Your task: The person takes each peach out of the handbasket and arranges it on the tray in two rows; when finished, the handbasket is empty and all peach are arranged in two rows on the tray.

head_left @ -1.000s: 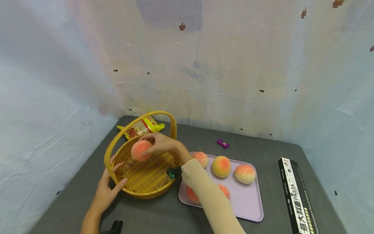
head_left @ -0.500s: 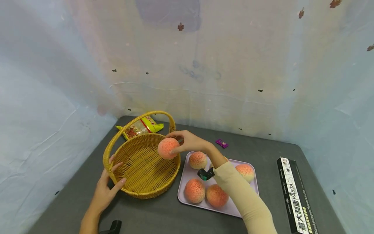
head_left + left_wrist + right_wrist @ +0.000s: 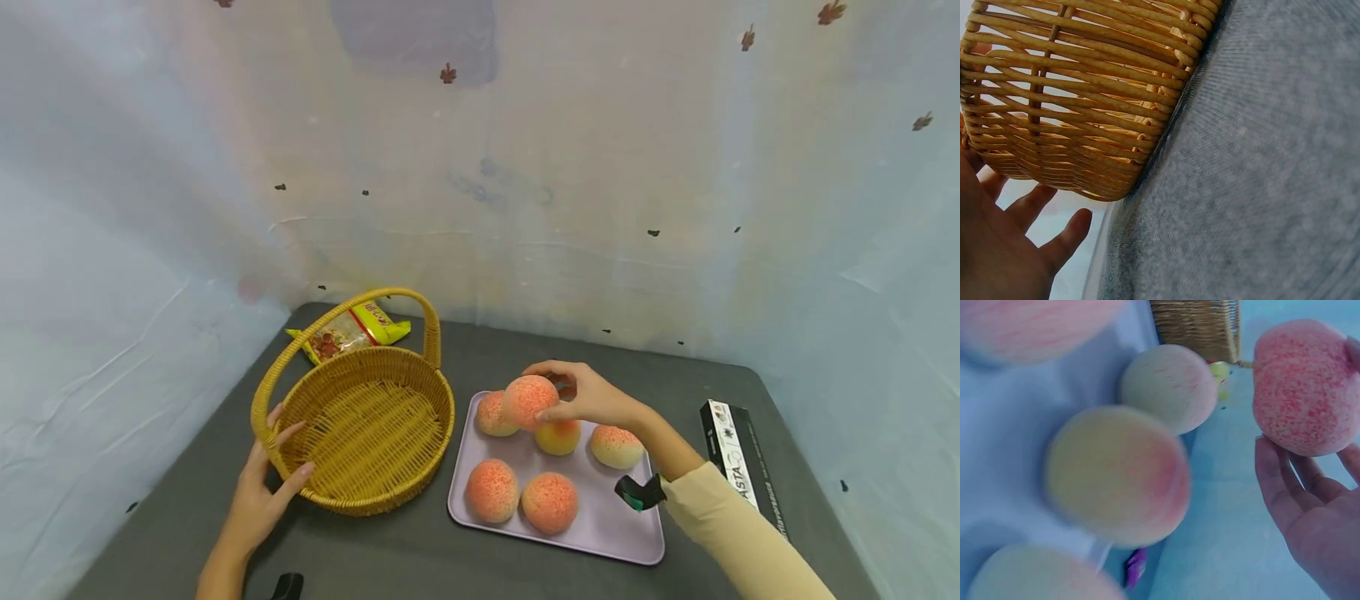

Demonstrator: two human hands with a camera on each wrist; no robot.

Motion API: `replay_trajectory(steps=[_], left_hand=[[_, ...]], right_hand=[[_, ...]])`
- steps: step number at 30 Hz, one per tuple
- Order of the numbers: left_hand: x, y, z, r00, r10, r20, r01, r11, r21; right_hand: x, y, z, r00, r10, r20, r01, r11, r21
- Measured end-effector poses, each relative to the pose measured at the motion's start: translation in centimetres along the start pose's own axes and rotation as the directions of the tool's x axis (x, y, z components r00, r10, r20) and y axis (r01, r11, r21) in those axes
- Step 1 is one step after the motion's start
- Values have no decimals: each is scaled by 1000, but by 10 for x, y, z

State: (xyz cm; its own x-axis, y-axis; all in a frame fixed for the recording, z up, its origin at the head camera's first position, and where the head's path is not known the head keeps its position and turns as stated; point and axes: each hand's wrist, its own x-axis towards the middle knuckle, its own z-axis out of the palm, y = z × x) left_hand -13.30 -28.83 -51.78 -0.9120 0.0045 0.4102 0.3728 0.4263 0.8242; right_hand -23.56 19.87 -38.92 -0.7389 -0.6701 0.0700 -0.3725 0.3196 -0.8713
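My right hand (image 3: 596, 398) holds a pink speckled peach (image 3: 528, 402) above the back of a lilac tray (image 3: 618, 533). In the right wrist view, its fingers curve around the held peach (image 3: 1304, 390). Two pink peaches lie at the tray's front, one of them this left peach (image 3: 492, 490). Along the back are another pink peach (image 3: 493, 417), a yellow peach (image 3: 558, 439) and a pale one (image 3: 617, 447). On the left, my left hand (image 3: 255, 504) grips the rim of a yellow wicker basket (image 3: 375, 504), its fingers hooked over the edge. Nothing lies inside the basket.
Behind the basket, a yellow snack bag (image 3: 345, 333) lies partly hidden by the tall arched handle (image 3: 432, 333). A black pasta box (image 3: 731, 442) is at the right, partly covered by my sleeve. A purple wrapped candy (image 3: 1135, 569) shows beyond the tray.
My right hand has carried the peach from over the basket rightward to above the tray. The left hand has stayed at the basket's rim. The view has shifted slightly.
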Motion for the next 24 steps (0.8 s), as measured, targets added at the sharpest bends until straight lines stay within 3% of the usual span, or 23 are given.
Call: replay_trajectory(steps=[10,16,24], left_hand=[[-4,6,1,1000,-21,15,22,1000,-13],[-2,8,0,1000,-10,15,10,1000,-17],[2,9,-1,1000,-19,15,19,1000,-21]], right_hand=[[-81,16,-2,985,51,-168,-46,998,31],[-128,22,11,958,54,-280,-75,995,-63],[-161,33,34,936,119,-331,-154,985,-81]])
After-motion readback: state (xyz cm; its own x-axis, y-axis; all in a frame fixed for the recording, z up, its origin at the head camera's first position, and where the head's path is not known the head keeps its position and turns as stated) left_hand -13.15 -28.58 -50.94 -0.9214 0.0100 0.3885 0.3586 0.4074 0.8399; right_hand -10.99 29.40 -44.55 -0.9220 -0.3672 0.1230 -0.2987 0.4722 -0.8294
